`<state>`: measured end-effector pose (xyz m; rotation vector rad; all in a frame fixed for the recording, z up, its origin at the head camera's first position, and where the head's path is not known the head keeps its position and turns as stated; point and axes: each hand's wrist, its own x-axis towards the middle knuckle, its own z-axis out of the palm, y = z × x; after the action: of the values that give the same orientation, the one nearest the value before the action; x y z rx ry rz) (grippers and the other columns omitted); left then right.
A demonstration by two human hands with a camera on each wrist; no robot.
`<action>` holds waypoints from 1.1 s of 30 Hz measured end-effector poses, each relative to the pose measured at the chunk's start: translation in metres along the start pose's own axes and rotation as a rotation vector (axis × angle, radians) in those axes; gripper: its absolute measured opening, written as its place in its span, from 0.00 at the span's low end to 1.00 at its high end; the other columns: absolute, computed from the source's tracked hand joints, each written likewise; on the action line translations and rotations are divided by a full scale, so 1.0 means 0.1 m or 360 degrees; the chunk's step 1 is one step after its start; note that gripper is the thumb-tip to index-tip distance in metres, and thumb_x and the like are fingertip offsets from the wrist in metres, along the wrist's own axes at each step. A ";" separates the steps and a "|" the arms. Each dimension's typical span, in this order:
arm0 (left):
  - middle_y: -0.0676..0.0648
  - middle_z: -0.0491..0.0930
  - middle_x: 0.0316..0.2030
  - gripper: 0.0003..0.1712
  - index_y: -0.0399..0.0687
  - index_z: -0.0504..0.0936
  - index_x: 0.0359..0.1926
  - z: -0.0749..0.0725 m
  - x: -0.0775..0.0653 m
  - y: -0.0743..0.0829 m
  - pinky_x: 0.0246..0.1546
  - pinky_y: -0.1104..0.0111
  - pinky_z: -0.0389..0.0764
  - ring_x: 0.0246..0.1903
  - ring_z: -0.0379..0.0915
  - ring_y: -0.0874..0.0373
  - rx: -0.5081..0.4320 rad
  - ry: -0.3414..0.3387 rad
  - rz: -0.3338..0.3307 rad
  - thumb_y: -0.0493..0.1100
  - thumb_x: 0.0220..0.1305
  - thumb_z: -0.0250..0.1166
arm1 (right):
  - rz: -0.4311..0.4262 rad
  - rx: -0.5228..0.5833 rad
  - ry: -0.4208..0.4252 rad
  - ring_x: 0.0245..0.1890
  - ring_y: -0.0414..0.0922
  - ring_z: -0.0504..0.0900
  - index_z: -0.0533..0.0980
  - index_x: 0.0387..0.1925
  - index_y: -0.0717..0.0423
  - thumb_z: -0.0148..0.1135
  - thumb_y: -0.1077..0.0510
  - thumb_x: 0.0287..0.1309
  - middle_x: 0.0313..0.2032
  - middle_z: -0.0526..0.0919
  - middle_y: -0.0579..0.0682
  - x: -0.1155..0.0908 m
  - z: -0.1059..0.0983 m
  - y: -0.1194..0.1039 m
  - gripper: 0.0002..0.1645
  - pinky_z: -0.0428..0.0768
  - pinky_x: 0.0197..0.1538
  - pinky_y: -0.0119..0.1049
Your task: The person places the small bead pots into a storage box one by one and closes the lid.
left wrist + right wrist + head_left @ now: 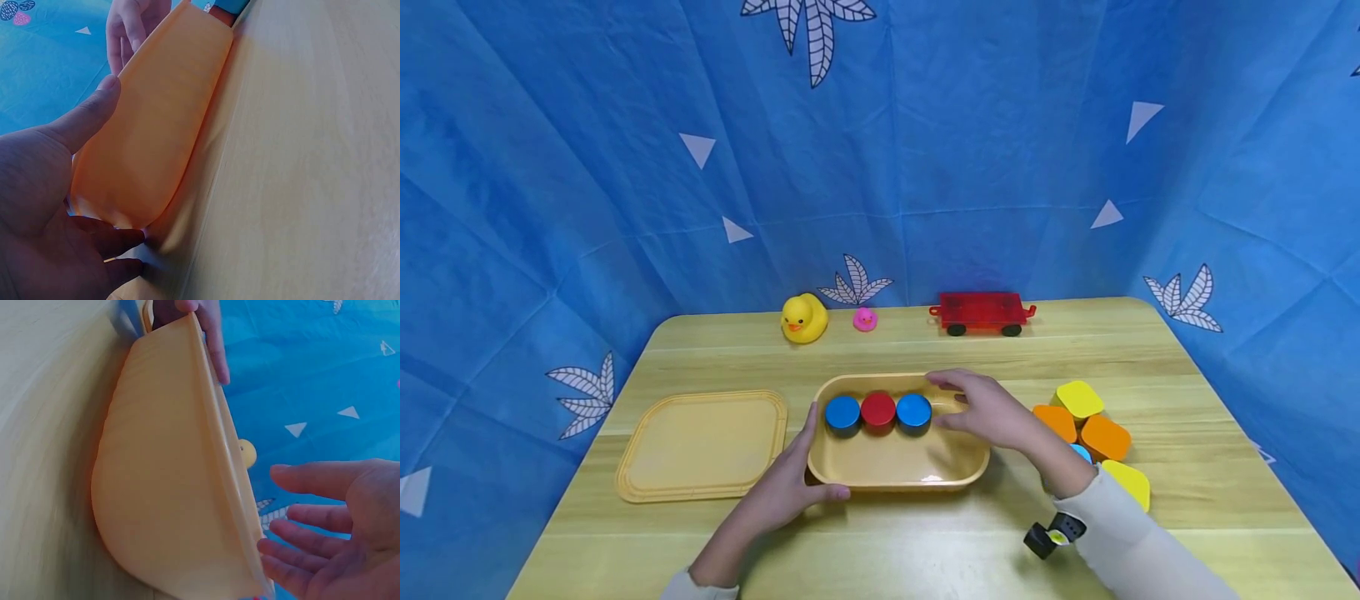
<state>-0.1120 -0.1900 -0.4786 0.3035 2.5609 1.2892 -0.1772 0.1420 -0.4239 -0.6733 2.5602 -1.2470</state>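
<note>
A tan plastic box [880, 461] with rounded corners sits mid-table. Along its left half, a blue round block [842, 414], a red round block [878, 412] and another blue round block [914, 413] stand in a row. My left hand [786, 490] grips the box's left end, thumb along the front wall and fingers around the end, as the left wrist view shows. Over the box's right part hovers my right hand [988, 410], its fingers spread and nothing in them, fingertips close to the right-hand blue block.
A matching tan lid [700, 446] lies to the left. At the right is a cluster of blocks, including a yellow block [1079, 399] and an orange block [1107, 438]. Along the back stand a yellow duck [805, 319], a small pink duck [865, 319] and a red wagon [981, 312].
</note>
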 end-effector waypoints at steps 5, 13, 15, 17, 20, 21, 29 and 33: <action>0.42 0.43 0.82 0.75 0.59 0.31 0.84 0.00 0.00 0.00 0.77 0.45 0.51 0.80 0.43 0.41 0.0001 0.0001 0.0002 0.56 0.54 0.80 | -0.0001 0.0010 0.0050 0.67 0.60 0.75 0.71 0.71 0.63 0.72 0.60 0.62 0.68 0.75 0.59 -0.13 -0.10 0.02 0.37 0.74 0.68 0.57; 0.42 0.43 0.82 0.75 0.59 0.32 0.84 0.00 -0.01 0.00 0.77 0.45 0.50 0.80 0.42 0.41 0.0014 0.0000 0.0001 0.56 0.54 0.80 | -0.0015 -0.0021 0.0125 0.68 0.59 0.73 0.70 0.72 0.60 0.72 0.59 0.63 0.69 0.75 0.57 -0.34 -0.26 0.14 0.37 0.72 0.69 0.57; 0.42 0.43 0.82 0.75 0.59 0.32 0.84 0.00 -0.01 0.00 0.77 0.45 0.50 0.80 0.42 0.40 0.0011 -0.0001 0.0000 0.56 0.54 0.80 | -0.0017 -0.0029 0.0142 0.68 0.59 0.73 0.71 0.71 0.60 0.72 0.60 0.63 0.69 0.75 0.57 -0.39 -0.30 0.18 0.37 0.72 0.69 0.58; 0.42 0.43 0.82 0.75 0.60 0.31 0.84 0.00 0.00 0.00 0.77 0.45 0.51 0.80 0.42 0.40 0.0013 -0.0001 0.0001 0.56 0.54 0.80 | 0.0001 -0.0044 0.0155 0.69 0.60 0.72 0.71 0.71 0.60 0.72 0.61 0.63 0.69 0.75 0.57 -0.44 -0.35 0.22 0.37 0.71 0.69 0.58; 0.42 0.43 0.82 0.75 0.60 0.31 0.84 0.00 0.00 0.00 0.77 0.45 0.51 0.80 0.42 0.40 0.0015 0.0000 0.0002 0.57 0.54 0.80 | 0.0035 -0.0079 0.0165 0.69 0.61 0.71 0.70 0.72 0.58 0.72 0.59 0.63 0.70 0.74 0.57 -0.51 -0.41 0.30 0.38 0.71 0.69 0.59; 0.42 0.43 0.82 0.75 0.60 0.31 0.84 0.00 0.00 0.00 0.77 0.45 0.51 0.80 0.42 0.40 0.0016 -0.0001 0.0002 0.57 0.54 0.80 | 0.0045 -0.0085 0.0166 0.70 0.61 0.71 0.70 0.72 0.58 0.72 0.58 0.64 0.70 0.73 0.57 -0.53 -0.44 0.33 0.38 0.71 0.69 0.59; 0.42 0.43 0.82 0.75 0.58 0.32 0.84 0.00 0.00 0.00 0.77 0.45 0.51 0.80 0.42 0.40 0.0024 0.0009 0.0014 0.56 0.54 0.80 | 0.0120 -0.0150 0.0184 0.70 0.66 0.69 0.68 0.72 0.62 0.71 0.54 0.65 0.70 0.72 0.62 -0.74 -0.61 0.50 0.39 0.69 0.68 0.63; 0.42 0.42 0.82 0.75 0.57 0.31 0.84 0.00 0.00 0.00 0.77 0.45 0.51 0.80 0.42 0.41 0.0019 0.0006 0.0013 0.55 0.54 0.80 | 0.0192 -0.0202 0.0195 0.68 0.70 0.68 0.69 0.72 0.61 0.71 0.57 0.64 0.70 0.71 0.65 -0.82 -0.68 0.56 0.38 0.70 0.67 0.66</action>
<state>-0.1116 -0.1901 -0.4784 0.3148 2.5739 1.2790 -0.1492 0.2590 -0.4263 -0.4704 2.7535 -1.1277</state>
